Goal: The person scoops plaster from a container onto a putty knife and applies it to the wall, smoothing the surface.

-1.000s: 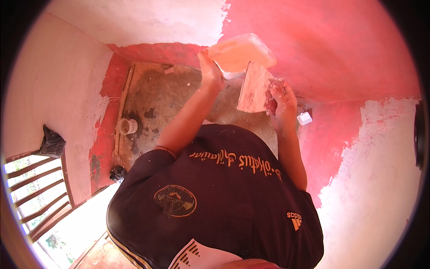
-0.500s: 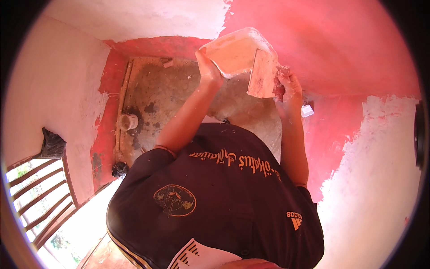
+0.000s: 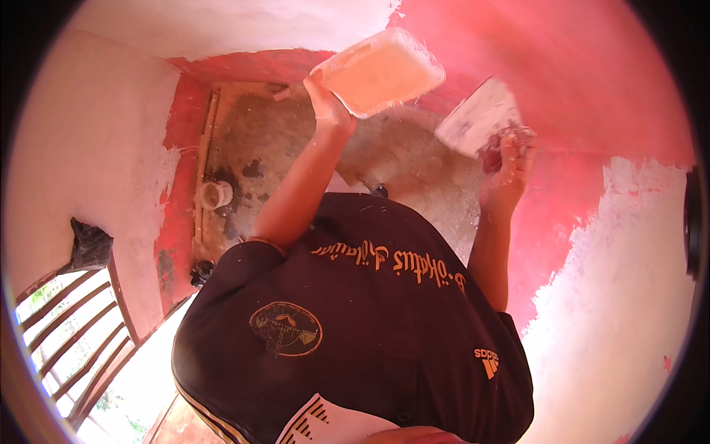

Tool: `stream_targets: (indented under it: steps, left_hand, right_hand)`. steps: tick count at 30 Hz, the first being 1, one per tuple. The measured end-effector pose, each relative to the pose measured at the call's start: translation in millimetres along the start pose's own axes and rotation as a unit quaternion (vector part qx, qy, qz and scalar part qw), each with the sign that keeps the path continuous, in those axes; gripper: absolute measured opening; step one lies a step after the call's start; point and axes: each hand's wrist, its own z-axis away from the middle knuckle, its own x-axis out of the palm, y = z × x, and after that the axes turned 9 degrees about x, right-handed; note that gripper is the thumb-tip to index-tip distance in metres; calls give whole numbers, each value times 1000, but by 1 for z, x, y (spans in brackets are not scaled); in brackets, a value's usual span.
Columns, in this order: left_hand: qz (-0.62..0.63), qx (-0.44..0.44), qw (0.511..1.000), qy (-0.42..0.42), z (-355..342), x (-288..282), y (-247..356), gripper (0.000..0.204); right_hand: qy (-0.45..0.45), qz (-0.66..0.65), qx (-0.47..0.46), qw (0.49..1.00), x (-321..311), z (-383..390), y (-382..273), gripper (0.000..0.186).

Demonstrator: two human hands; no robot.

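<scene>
My left hand point(image 3: 330, 111) grips the near left edge of a shallow rectangular tray point(image 3: 384, 74), whose flat inner face looks pale orange in this light. A whitish crust runs along the tray's rim. In my right hand point(image 3: 510, 166) is a wide putty knife point(image 3: 482, 118) with a broad, smeared blade and a dark reddish grip. My fingers are wrapped round that grip. The blade points up and left, apart from the tray, in front of the red wall point(image 3: 577, 89). Whether it touches the wall I cannot tell.
White coating point(image 3: 636, 251) with a ragged edge covers part of the right wall. A small white bucket point(image 3: 216, 194) stands on the stained floor point(image 3: 277, 133) at left. Beyond it are a barred window point(image 3: 78, 333) and black plastic point(image 3: 90, 246). A pinkish block point(image 3: 281, 94) lies farther back.
The putty knife has come off the tray's right edge and moved right and up with my right hand. The tray has shifted slightly left and up, showing more of its inner face.
</scene>
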Motion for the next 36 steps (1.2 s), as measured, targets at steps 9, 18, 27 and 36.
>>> stream_targets:
  steps: [9,18,27,36]
  left_hand:
    - [-3,-53,995,-80,-45,-33,50,58]
    - [-7,-45,993,-112,-90,-30,130,70]
    - [5,-70,996,-56,-134,-53,152,65]
    - [12,-84,995,-45,-165,-98,145,61]
  right_hand:
    - [-214,175,-363,890,88,-46,18,20]
    - [-279,322,-425,798,154,-50,30,12]
    - [-292,322,-414,800,204,-22,66,18]
    - [-251,261,-404,840,225,-29,64,15]
